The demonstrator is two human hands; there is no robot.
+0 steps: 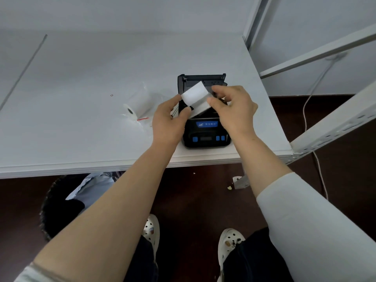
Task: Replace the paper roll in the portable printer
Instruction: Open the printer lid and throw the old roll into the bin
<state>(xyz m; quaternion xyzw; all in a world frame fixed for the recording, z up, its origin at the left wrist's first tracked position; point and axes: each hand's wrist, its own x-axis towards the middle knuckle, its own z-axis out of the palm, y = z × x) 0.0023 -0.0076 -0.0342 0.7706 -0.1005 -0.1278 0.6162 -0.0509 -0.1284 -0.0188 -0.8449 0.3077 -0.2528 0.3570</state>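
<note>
Two bare hands meet over a black portable printer (205, 131) that sits on a white table (81, 78), close to its near edge, at about 1 o'clock from the picture's middle. On the printer's front panel is a blue label (207, 124) with a small emblem and pale characters, too blurred to read; below it sit blue buttons (195, 139) on either side of a dark display window. The printer's lid (201, 80) stands open at 12 o'clock from the body.

A strip of white paper (196, 98) stretches slantwise above the open paper bay. The left hand (167, 119) pinches the strip's left edge between thumb and forefinger. The right hand (234, 110) pinches its right end, fingers curled over the bay. Hands and strip hide the bay, so whether a roll lies inside cannot be told.

At 9 o'clock from the printer, apart from it, a white paper roll (137, 104) lies on its side in a clear plastic wrapper (146, 121) with a red tear strip; the wrapper's outline is hard to follow against the table.

White metal shelving (325, 129) rises at 3 o'clock, with a pale cable (305, 110) hanging behind it. Under the table, at 7 o'clock, lie a dark fuzzy bundle (55, 212) and a greyish bag (91, 188), both partly cut off by the table edge. White clogs (228, 244) with charms stand on the dark floor.
</note>
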